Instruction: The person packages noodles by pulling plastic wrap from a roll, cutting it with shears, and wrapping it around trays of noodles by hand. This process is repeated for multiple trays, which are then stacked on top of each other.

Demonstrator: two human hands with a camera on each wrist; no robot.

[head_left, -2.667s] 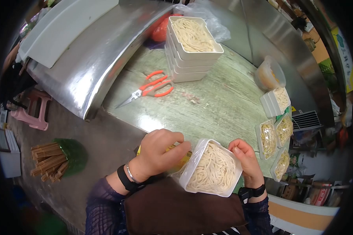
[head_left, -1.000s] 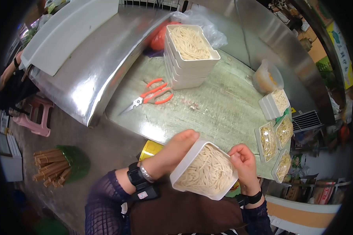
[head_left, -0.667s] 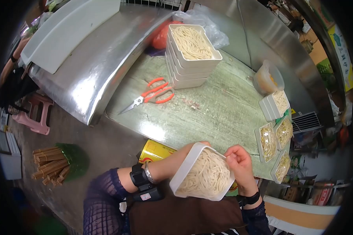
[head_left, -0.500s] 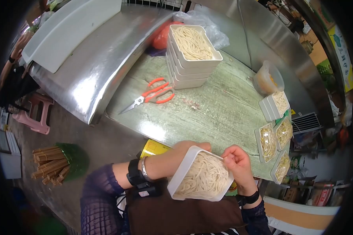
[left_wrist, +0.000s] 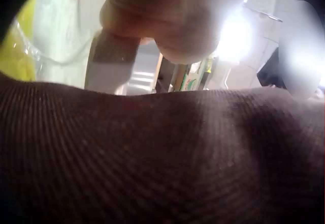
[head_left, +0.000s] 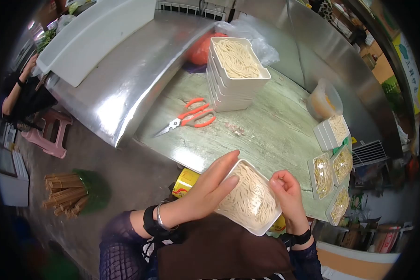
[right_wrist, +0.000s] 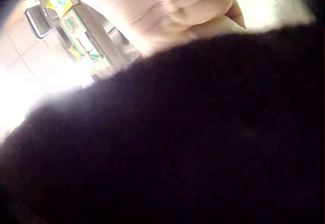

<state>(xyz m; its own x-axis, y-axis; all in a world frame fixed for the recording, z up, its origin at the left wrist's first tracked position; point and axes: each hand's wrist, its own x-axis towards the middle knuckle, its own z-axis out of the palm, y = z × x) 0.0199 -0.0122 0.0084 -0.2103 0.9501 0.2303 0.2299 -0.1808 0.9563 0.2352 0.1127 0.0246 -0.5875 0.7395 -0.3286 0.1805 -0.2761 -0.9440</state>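
Observation:
A white plastic tray of noodles [head_left: 248, 198] tilts toward me above my lap in the head view. A bright shine on the noodles looks like clear film drawn over them. My left hand [head_left: 205, 193] lies along the tray's left side, fingers straight and together, thumb reaching over the rim. With curled fingers and thumb, my right hand [head_left: 287, 193] grips the tray's right rim. In the left wrist view, my left hand [left_wrist: 167, 15] is close up beside the pale tray wall [left_wrist: 109, 66]. Dark cloth covers much of both wrist views; my right hand [right_wrist: 172, 10] shows above it.
Stacked trays [head_left: 235, 88] of noodles and orange-handled scissors [head_left: 191, 114] are on the green table [head_left: 266, 135]. At right are wrapped noodle packs [head_left: 322, 175], smaller stacked trays [head_left: 329, 135] and a plastic tub [head_left: 323, 100]. A yellow can [head_left: 184, 181] stands beyond my left wrist.
My left hand has come from behind the tray to its left side, fingers now straight and thumb over the rim. My right hand stays at the right rim. The head view has shifted slightly.

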